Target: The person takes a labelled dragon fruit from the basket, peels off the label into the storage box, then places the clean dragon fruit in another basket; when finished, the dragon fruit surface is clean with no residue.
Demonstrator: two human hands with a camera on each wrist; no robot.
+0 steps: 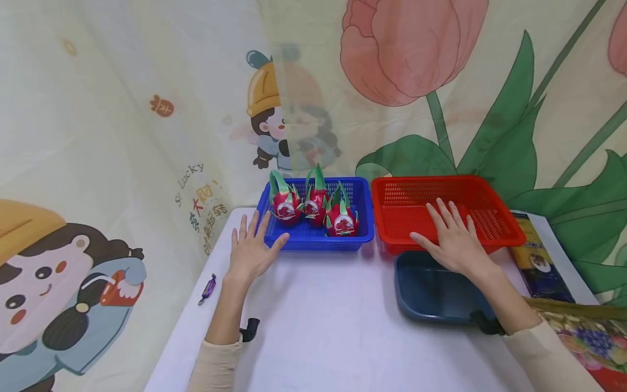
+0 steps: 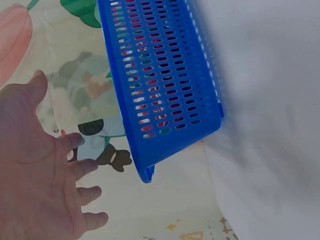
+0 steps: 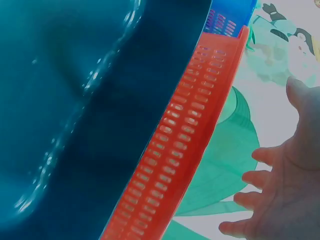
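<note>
My left hand (image 1: 251,247), fingers spread and holding nothing, hovers by the left front corner of a blue basket (image 1: 313,243). Inside that basket three red dragon fruits (image 1: 288,209) with green leaf tips and round stickers stand side by side. The left wrist view shows the slotted wall of the blue basket (image 2: 165,75) beyond the fingers. My right hand (image 1: 453,239) is likewise spread and holds nothing; in the head view it overlaps the front of a red basket (image 1: 401,218). Below it is a dark blue-green tray (image 1: 431,294), with the red basket's slotted side (image 3: 175,135) behind it.
A wrapped purple candy (image 1: 208,288) lies near the table's left edge. On the right are a yellow and dark blue packet (image 1: 539,261) and a fruit-printed bag (image 1: 588,337). A printed curtain (image 1: 313,81) hangs behind the white table (image 1: 323,326).
</note>
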